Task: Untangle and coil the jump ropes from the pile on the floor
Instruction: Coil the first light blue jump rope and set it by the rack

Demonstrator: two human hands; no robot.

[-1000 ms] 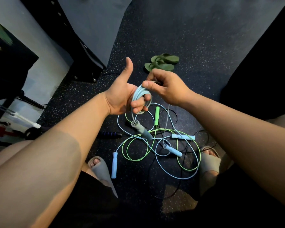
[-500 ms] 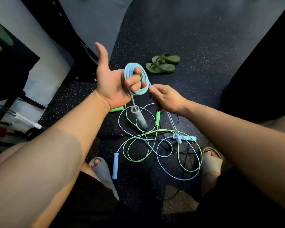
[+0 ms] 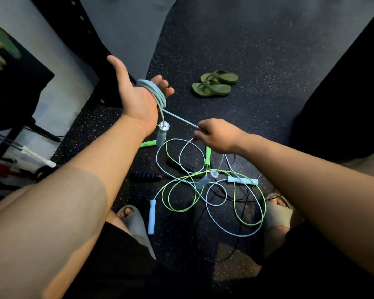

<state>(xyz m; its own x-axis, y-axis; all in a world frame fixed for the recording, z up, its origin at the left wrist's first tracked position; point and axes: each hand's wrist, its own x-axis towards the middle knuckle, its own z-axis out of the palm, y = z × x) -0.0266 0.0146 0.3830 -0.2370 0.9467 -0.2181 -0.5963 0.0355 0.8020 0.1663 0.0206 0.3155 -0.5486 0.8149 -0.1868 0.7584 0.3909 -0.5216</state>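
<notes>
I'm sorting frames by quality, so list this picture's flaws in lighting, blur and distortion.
Head view: wide-angle bending swells both forearms at the bottom edge; dim light, so the black cord nearly vanishes on the dark floor; the grey handle in the pile is smeared, while the light blue coil on the left hand is sharp.

Sandals [image 3: 214,85] beyond the rope pile [image 3: 204,181] on the floor [image 3: 268,61]

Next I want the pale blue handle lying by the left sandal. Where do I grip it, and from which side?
Grip the pale blue handle round its near half, coming down from above with fingers across its width. It lies flat on the floor, its cord leaves the far end, and the green rope's loops lie close on its right, so that half looks freest.
</notes>
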